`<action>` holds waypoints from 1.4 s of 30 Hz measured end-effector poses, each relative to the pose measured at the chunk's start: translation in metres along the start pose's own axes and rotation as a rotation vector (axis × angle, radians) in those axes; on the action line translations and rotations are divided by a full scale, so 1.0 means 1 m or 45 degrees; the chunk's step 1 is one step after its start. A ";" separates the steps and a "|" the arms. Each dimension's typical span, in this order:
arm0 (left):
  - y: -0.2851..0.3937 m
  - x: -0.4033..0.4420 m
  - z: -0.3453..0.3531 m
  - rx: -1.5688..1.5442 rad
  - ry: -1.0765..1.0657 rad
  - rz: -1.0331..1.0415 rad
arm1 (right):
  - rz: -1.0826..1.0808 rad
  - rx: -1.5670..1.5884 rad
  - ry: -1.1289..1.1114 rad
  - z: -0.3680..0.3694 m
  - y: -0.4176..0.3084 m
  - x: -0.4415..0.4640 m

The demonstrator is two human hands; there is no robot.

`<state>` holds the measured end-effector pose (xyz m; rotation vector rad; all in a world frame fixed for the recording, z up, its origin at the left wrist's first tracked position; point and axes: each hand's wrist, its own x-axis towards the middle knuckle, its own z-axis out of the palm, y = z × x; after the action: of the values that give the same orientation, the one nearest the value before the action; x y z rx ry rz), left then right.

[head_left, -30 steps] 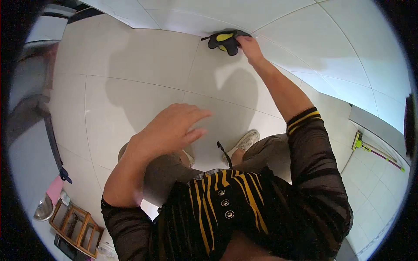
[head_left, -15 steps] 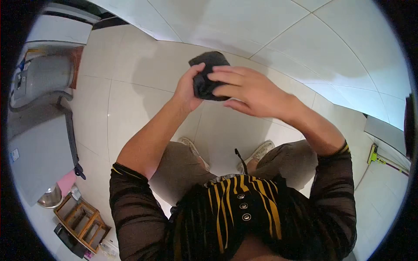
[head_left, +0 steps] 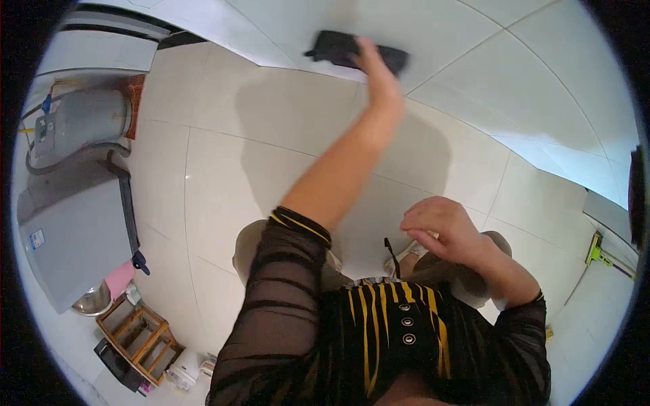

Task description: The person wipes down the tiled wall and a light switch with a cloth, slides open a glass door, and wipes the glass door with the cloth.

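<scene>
A black cloth (head_left: 335,49), folded into a flat pad and slightly blurred, lies against the white tiled wall (head_left: 447,61) in front of me. My left hand (head_left: 378,66) reaches out at arm's length with the cloth in its grip, thumb side toward me; most of its fingers are hidden. Close to my body, above my right knee, hovers my right hand (head_left: 443,227). It holds nothing, its fingers loosely bent and the thumb apart from them.
Pale floor tiles (head_left: 223,169) spread between my feet and the wall. Along the left stand a grey gas cylinder (head_left: 91,118), a large grey box-like unit (head_left: 74,223), a metal bowl (head_left: 93,299) and a wooden rack (head_left: 139,342). A green-headed squeegee (head_left: 596,250) leans at the right.
My left hand has carried the black cloth forward and right onto the wall. My right hand has let go of the cloth and drawn back toward my lap.
</scene>
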<state>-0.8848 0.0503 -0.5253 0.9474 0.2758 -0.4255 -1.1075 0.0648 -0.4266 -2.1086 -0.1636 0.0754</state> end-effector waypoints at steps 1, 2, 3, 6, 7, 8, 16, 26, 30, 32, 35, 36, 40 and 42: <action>-0.003 -0.002 0.008 0.002 0.007 0.007 | 0.095 0.040 -0.033 -0.001 0.004 0.003; -0.006 -0.002 0.013 -0.080 0.074 -0.008 | 0.091 0.043 -0.038 -0.001 0.009 0.006; -0.003 0.004 0.011 -0.118 0.109 -0.018 | 0.132 0.033 -0.011 0.000 0.015 0.008; 0.029 0.055 -0.014 -0.165 0.124 -0.120 | 0.245 0.064 0.035 -0.006 0.018 0.006; 0.042 0.082 -0.032 -0.186 0.055 -0.015 | 0.315 0.096 0.060 -0.010 0.019 0.006; 0.060 0.108 -0.050 -0.201 -0.016 0.084 | 0.312 0.106 0.073 -0.014 0.021 0.004; 0.242 0.184 -0.080 0.227 0.233 0.534 | 0.555 0.253 0.134 -0.023 0.024 -0.004; 0.327 0.143 -0.008 0.337 -0.008 1.267 | 0.614 0.229 0.070 -0.021 0.033 0.000; 0.290 0.170 -0.027 0.406 0.314 1.323 | 0.529 0.193 0.071 -0.020 0.029 0.004; 0.245 0.181 -0.049 0.345 0.283 1.138 | 0.533 0.178 0.071 -0.020 0.027 0.001; 0.152 0.174 -0.074 0.141 0.196 0.540 | 0.495 0.120 0.049 -0.021 0.031 -0.003; 0.125 0.148 -0.066 0.154 0.215 0.379 | 0.451 0.080 0.034 -0.020 0.032 -0.004; 0.028 0.119 -0.070 -0.111 -0.024 -0.029 | 0.473 0.084 0.060 -0.013 0.037 -0.008; 0.013 0.050 -0.051 -0.204 0.133 -0.409 | 0.755 0.711 0.168 -0.011 0.046 -0.010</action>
<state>-0.8365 0.0882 -0.5648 0.7701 0.5539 -0.6392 -1.1122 0.0308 -0.4609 -1.5344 0.5125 0.2967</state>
